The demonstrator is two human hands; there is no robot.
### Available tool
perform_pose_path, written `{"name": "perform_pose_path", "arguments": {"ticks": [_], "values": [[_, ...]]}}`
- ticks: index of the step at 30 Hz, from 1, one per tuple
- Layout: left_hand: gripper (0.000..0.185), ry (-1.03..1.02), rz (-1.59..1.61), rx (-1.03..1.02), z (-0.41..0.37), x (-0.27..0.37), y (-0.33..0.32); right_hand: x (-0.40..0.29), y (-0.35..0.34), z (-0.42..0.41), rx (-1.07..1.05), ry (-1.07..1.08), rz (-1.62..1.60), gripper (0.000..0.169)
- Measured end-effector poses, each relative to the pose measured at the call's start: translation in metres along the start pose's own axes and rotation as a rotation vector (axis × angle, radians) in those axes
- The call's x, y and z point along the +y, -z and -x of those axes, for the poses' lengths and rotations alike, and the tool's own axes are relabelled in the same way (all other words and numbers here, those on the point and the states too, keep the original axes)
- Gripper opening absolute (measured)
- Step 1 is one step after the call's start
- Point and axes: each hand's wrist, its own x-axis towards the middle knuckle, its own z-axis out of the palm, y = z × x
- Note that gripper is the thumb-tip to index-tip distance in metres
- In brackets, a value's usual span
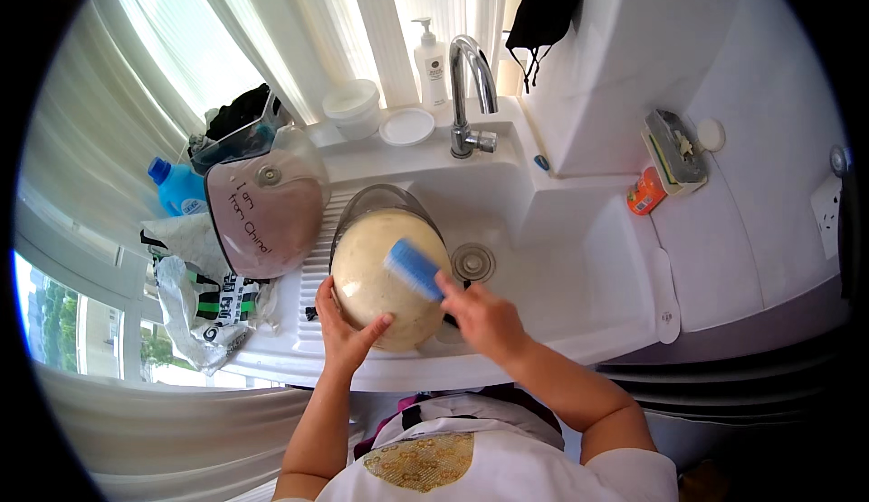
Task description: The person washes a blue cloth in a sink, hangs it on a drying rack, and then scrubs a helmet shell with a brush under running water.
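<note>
A cream-coloured helmet [377, 285] with a dark tinted visor [390, 196] rests at the left side of a white sink, partly over the ribbed drainboard. My left hand [347, 329] holds its lower left side, thumb spread over the shell. In my right hand [478, 312] is a blue brush [414, 268], slightly blurred, over the right part of the shell. Whether its bristles touch the shell cannot be told. A second helmet or visor piece, pinkish and clear with writing on it [265, 217], lies on the drainboard to the left.
A chrome faucet [467, 94] rises behind the basin [577, 264]. A pump bottle [432, 71], white tub [352, 108] and lid [406, 127] stand behind. Left are a plastic bag [204, 305] and blue detergent bottle [180, 190]; right, a sponge holder [677, 152] and orange bottle [645, 192].
</note>
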Motion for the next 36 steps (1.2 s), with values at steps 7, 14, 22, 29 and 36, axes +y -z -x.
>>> {"name": "perform_pose_path", "arguments": {"ticks": [7, 14, 22, 29, 36], "values": [[0.109, 0.011, 0.098, 0.002, -0.002, 0.003, -0.002, 0.021, -0.010, -0.004, 0.113, -0.101, -0.145, 0.041], [0.108, 0.011, 0.080, -0.025, -0.002, 0.007, -0.003, 0.035, -0.017, 0.021, 0.098, -0.317, -0.217, 0.045], [0.108, 0.022, 0.130, -0.005, 0.000, -0.004, -0.004, 0.019, -0.007, 0.012, 0.130, -0.112, -0.095, 0.044], [0.106, -0.049, 0.029, 0.031, 0.000, -0.015, -0.004, -0.007, 0.004, 0.005, 0.039, 0.056, 0.131, 0.046], [0.075, 0.322, 0.341, 0.265, 0.024, -0.025, 0.028, 0.021, -0.005, -0.022, 0.003, -0.341, -0.251, 0.050]]}}
